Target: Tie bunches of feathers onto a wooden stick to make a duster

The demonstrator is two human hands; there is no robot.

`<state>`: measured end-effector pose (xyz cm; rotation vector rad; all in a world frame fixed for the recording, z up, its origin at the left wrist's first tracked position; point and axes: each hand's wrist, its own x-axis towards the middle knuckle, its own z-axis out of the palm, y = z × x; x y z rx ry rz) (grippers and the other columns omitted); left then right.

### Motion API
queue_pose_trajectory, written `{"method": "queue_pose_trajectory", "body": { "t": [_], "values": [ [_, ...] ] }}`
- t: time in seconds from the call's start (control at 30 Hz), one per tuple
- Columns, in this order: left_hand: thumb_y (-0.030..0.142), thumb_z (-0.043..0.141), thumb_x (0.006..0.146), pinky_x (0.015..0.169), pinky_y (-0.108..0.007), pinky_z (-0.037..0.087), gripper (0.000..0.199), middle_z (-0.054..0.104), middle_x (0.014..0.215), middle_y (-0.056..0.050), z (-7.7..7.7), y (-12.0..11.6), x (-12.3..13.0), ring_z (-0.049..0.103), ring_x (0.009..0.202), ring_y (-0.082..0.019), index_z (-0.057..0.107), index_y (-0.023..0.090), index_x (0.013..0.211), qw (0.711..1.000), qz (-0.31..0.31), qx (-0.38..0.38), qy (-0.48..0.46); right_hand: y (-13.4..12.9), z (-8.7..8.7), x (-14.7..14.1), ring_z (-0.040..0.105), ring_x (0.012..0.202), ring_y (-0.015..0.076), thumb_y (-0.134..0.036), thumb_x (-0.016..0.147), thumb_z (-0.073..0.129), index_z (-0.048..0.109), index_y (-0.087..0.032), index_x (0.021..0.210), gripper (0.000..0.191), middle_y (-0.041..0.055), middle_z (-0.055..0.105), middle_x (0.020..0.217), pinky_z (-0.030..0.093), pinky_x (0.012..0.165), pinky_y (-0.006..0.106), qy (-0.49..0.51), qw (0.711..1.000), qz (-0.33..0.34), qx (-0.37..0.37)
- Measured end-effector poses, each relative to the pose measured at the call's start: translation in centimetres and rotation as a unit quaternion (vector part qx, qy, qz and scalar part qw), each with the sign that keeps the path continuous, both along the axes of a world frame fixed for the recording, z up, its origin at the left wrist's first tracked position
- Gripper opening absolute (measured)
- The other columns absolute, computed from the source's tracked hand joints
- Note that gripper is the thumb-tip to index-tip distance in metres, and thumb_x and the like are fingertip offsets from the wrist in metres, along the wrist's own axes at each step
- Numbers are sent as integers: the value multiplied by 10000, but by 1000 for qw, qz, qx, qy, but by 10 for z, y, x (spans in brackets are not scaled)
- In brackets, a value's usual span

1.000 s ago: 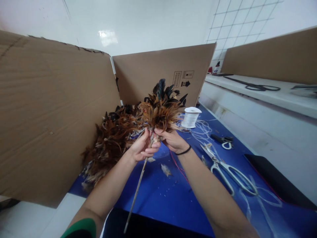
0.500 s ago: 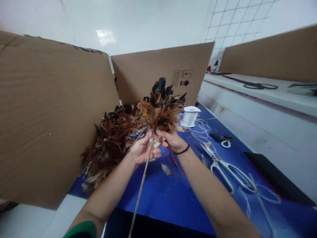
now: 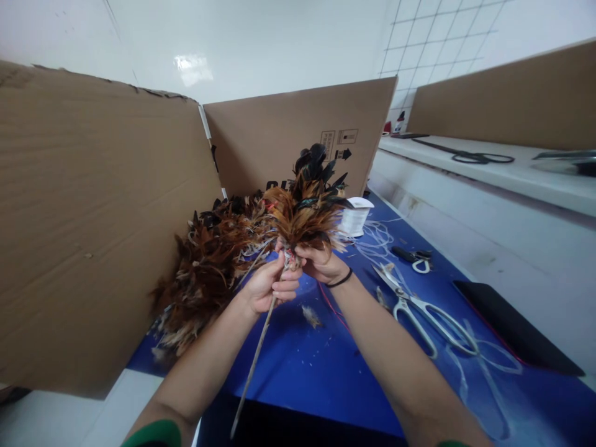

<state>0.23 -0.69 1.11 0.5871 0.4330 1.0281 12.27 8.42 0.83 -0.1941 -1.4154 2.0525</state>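
In the middle of the head view is a feather duster [image 3: 307, 211], brown and black feathers bound around a thin stick [image 3: 255, 366] that slants down toward me. My left hand [image 3: 274, 282] is closed around the stick and the pale quill ends just below the feathers. My right hand [image 3: 323, 264] pinches at the base of the feathers from the other side, its fingertips partly hidden behind the plumes. Red and whitish binding shows between the two hands. A pile of loose brown feathers [image 3: 209, 267] lies to the left of my left hand.
A white spool [image 3: 354, 218] with loose clear strips stands behind my right hand. Large scissors [image 3: 414, 304], black-handled snips [image 3: 412, 257] and a black flat case [image 3: 512, 326] lie on the blue table [image 3: 302, 385]. Cardboard panels [image 3: 107, 205] wall the left and back.
The feather head has tipped a little to the right, and the stick's lower end has swung left. My left fingers have closed further around the quill ends.
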Motion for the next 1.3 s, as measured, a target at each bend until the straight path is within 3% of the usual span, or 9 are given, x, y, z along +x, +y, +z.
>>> {"method": "queue_pose_trajectory", "body": {
  "t": [0.13, 0.27, 0.37, 0.57, 0.67, 0.8, 0.97, 1.07, 1.3],
  "values": [
    [413, 435, 898, 322, -96, 195, 345, 269, 594, 72, 0, -1, -2, 135, 375, 3, 561, 92, 910, 1000, -14, 10, 10, 3, -2, 1, 395, 495, 71, -370, 625, 744, 665, -171, 794, 272, -43, 522, 566, 404, 573, 231, 32, 997, 65, 26],
    [401, 521, 860, 317, -100, 189, 293, 263, 579, 82, -1, -1, -1, 141, 369, 3, 524, 109, 852, 999, 8, 19, 33, 1, 0, 1, 527, 645, 128, -342, 636, 731, 672, -185, 891, 305, 1, 620, 713, 442, 675, 273, 43, 996, 76, 32],
    [415, 551, 840, 311, -105, 183, 301, 268, 569, 87, -3, 1, -1, 137, 364, 3, 491, 121, 815, 998, 30, 25, 55, 3, -4, 0, 571, 765, 167, -338, 637, 723, 672, -178, 849, 270, 20, 645, 754, 451, 755, 308, 31, 996, 82, 17],
    [417, 562, 832, 312, -104, 168, 302, 283, 557, 93, -10, 6, -4, 143, 360, 4, 462, 133, 807, 992, 71, 31, 101, 10, -17, -3, 532, 631, 118, -299, 657, 700, 620, -160, 656, 160, -18, 593, 611, 445, 692, 276, 30, 995, 92, -2],
    [413, 580, 820, 313, -105, 158, 303, 292, 552, 93, -12, 7, -4, 148, 359, 4, 458, 136, 801, 989, 85, 35, 111, 11, -18, -4, 523, 602, 104, -279, 650, 699, 617, -163, 648, 142, -31, 592, 596, 442, 668, 260, 31, 996, 89, -7],
    [422, 582, 818, 319, -105, 155, 310, 302, 547, 91, -10, 8, -6, 154, 356, 7, 467, 135, 793, 984, 115, 39, 130, 12, -17, -3, 578, 700, 137, -286, 645, 694, 632, -167, 688, 141, -6, 651, 686, 461, 742, 292, 29, 997, 70, -24],
    [406, 571, 831, 324, -108, 147, 294, 308, 545, 88, -3, 8, -19, 165, 350, 10, 483, 128, 792, 969, 191, 67, 140, 18, -14, 1, 615, 876, 180, -237, 640, 690, 634, -218, 925, 290, 5, 689, 903, 473, 789, 339, 57, 997, 5, -51],
    [385, 534, 858, 320, -115, 143, 280, 311, 547, 85, 3, 7, -29, 163, 345, 10, 477, 127, 767, 959, 232, 86, 138, 27, -12, 6, 623, 928, 183, -236, 659, 671, 623, -238, 975, 319, 6, 686, 945, 487, 773, 328, 61, 994, -52, -68],
    [351, 443, 909, 317, -125, 146, 264, 298, 540, 86, 22, -4, -43, 169, 331, 5, 489, 124, 782, 942, 295, 89, 135, 48, -16, 15, 619, 661, 120, -140, 633, 646, 638, -169, 831, 201, 16, 676, 740, 467, 589, 242, -51, 959, -260, -100]
  ]
}}
